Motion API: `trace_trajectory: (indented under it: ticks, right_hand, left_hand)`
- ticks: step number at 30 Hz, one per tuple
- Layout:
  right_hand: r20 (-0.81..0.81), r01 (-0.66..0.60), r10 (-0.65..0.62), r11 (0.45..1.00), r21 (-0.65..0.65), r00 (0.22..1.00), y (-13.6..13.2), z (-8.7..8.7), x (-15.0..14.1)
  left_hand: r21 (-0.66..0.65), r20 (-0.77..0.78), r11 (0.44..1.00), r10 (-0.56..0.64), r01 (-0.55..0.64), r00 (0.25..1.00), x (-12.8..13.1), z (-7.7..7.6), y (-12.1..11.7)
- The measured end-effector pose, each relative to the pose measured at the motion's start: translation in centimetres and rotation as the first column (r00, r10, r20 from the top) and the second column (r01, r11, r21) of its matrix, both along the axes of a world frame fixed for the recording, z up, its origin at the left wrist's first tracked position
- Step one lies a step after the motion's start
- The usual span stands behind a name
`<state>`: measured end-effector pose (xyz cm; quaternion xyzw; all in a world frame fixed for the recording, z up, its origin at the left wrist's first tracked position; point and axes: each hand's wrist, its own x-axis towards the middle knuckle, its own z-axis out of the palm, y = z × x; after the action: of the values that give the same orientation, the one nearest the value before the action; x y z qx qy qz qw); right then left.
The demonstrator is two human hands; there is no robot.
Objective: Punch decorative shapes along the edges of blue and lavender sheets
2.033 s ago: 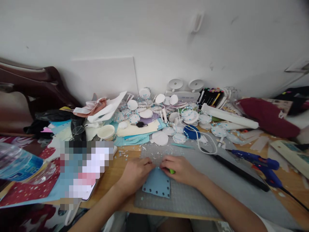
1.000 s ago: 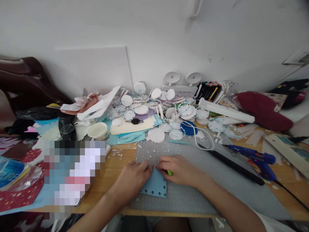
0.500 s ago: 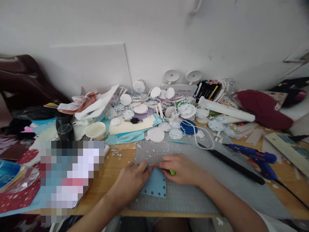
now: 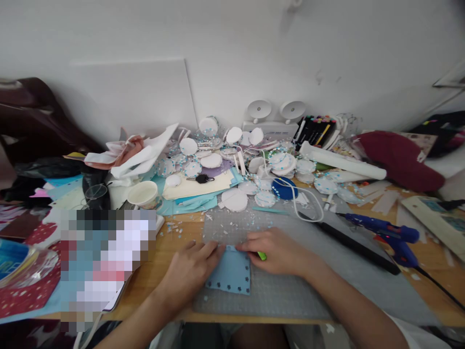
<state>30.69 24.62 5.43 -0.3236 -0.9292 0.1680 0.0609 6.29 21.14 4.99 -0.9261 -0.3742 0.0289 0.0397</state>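
A light blue sheet (image 4: 229,277), paper or felt, lies flat on the grey cutting mat (image 4: 283,295). Small dark flower shapes run along its lower and right edges. My left hand (image 4: 196,264) has its fingers bent together, pressing the sheet's upper left corner. Across from it, my right hand (image 4: 274,249) pinches at the upper right corner. A bright green object (image 4: 261,255) pokes out from under the right palm; the rest of it is hidden. Between the fingertips, a narrow folded strip shows at the sheet's top edge.
A blue glue gun (image 4: 385,230) and a long black bar (image 4: 358,249) lie to the right. White discs (image 4: 234,199) with blue-dotted trim are heaped behind. A white cup (image 4: 143,195), a partly blurred phone (image 4: 119,261) and a clear plastic container (image 4: 32,269) are left. Scraps litter the mat.
My hands have drawn apart along the sheet's top edge, the left going left and the right going right. More of the sheet and its folded top edge now shows.
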Motion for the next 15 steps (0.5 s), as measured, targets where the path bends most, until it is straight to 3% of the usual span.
trace_trajectory:
  ticks: [15]
  right_hand:
    - [0.080,-0.082,0.072,0.987,0.135,0.994,-0.15,-0.47,-0.33]
  left_hand:
    - [0.053,0.008,0.999,0.011,-0.011,1.000,0.45,0.24,0.06]
